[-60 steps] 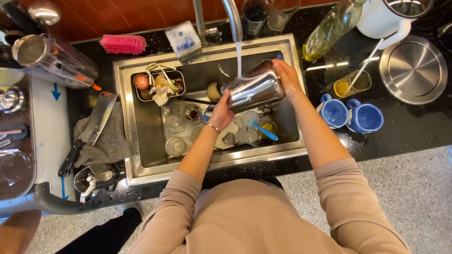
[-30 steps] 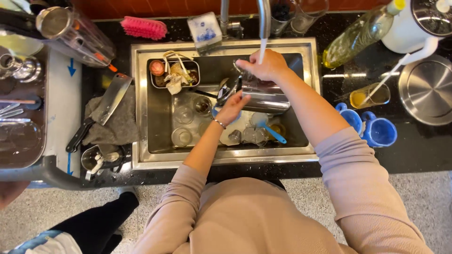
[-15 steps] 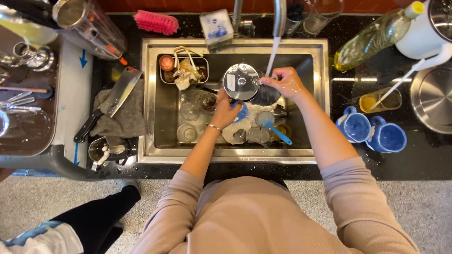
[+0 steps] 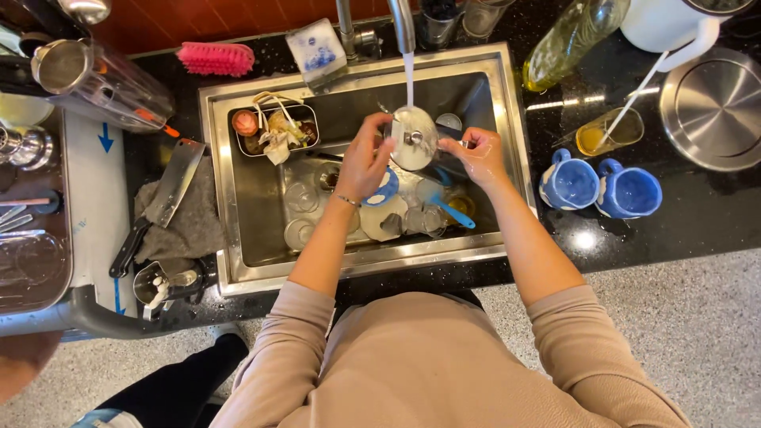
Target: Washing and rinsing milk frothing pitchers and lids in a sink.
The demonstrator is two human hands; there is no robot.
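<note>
Nearest the body, glasses (image 4: 305, 198) and a blue-handled utensil (image 4: 453, 214) lie at the bottom of the sink (image 4: 238, 273). Above them both hands now hold a round steel lid (image 4: 413, 139) under the tap's stream (image 4: 409, 75): the left hand (image 4: 366, 158) has its grip closed on the lid's left edge, the right hand (image 4: 476, 154) on its right. A second ago a tall steel vessel was under the water; it has given way to the lid, so rinsing has moved on to another piece. On the tabletop beyond lie a pink brush (image 4: 216, 57) and two blue mugs (image 4: 598, 186).
</note>
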